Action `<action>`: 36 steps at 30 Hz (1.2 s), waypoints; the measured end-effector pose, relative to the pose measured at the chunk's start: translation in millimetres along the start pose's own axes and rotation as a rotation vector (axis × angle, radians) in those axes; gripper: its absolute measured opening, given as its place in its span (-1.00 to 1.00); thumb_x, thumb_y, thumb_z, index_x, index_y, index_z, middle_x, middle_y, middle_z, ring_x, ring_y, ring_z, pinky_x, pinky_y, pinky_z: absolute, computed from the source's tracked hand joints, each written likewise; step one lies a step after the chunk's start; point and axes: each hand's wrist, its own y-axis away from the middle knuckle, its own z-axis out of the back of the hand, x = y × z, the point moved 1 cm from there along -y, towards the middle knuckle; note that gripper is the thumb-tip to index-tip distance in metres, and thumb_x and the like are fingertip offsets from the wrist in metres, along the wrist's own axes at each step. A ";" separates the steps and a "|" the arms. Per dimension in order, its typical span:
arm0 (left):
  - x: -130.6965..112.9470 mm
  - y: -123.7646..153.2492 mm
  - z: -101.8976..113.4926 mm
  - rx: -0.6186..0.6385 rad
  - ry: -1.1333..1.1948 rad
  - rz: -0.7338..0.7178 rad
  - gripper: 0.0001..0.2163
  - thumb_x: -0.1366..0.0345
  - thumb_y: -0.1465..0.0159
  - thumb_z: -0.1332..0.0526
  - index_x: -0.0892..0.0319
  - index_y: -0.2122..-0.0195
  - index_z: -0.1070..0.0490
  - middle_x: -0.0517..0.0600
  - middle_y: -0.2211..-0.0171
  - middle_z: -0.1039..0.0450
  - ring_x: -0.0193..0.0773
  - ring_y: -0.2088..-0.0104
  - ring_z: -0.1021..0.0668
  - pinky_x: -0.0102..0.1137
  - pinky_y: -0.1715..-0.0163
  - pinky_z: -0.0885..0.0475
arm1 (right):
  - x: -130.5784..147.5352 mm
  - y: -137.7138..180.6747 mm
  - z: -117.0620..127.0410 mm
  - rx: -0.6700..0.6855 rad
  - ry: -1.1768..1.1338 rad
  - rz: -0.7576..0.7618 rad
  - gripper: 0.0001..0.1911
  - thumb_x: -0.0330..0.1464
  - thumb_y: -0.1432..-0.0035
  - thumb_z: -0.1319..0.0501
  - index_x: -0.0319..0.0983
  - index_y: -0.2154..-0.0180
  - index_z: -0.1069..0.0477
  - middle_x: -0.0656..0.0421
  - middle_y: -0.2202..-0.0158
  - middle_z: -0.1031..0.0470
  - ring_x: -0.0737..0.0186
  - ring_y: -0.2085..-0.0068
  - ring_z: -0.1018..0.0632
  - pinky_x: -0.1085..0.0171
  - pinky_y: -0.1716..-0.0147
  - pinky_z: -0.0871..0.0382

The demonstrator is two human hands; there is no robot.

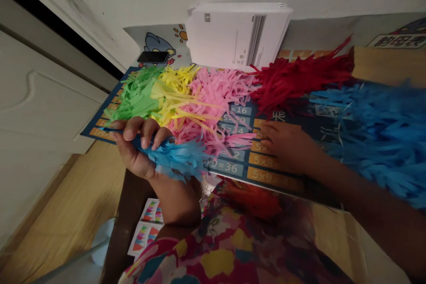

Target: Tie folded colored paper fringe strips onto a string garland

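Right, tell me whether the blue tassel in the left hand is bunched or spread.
Bunched at one end, spread at the other: the blue tassel narrows within the left hand; its loose strips fan out.

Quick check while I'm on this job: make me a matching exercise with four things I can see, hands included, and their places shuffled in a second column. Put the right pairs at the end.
Things
1. Light-blue tassel
2. Green fringe
3. Red fringe
4. Right hand

Places
A. Between the pink fringe and the large blue fringe pile
B. Over the orange 5x rows of the times-table board
C. Held in the left hand
D. At the left end of the row, beside the yellow fringe

Right pairs: 1-C, 2-D, 3-A, 4-B
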 end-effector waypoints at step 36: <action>26.0 -2.2 9.7 -0.086 0.090 0.123 -0.68 -0.06 -0.27 -0.29 0.08 0.38 -0.41 -0.27 0.62 -0.40 -0.55 0.72 -0.31 -0.63 0.80 -0.10 | -132.4 23.4 40.1 -0.009 0.263 -0.714 -0.67 -0.46 -0.31 -0.07 -0.53 0.04 -0.49 -0.36 0.15 -0.52 -0.07 0.14 -0.61 0.15 0.29 -0.31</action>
